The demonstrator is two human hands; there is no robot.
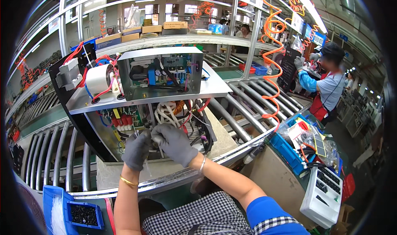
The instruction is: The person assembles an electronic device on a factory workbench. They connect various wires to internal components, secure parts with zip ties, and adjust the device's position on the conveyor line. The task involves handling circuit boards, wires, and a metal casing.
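One left hand (pixel 137 150): your gray-gloved fingers are curling, nearly closed; I cannot tell what they are pinching.
Right hand (pixel 175 144): your fingers are bending inward, partly closed, close beside the left ones; any hold is hiding from view.
Open chassis (pixel 213 87): it is sitting before you on a pale board (pixel 223 131), your hands reaching its lower bay.
White cable coil (pixel 167 111): it is lying just beyond your right hand.

Left forearm (pixel 127 202): near vertical, rising from the lower edge. Right forearm (pixel 229 179): angled inward from the lower right. Left hand (pixel 137 149) and right hand (pixel 175 145): grey-gloved, close together, fingers (pixel 158 131) curled inward, right knuckles uppermost.
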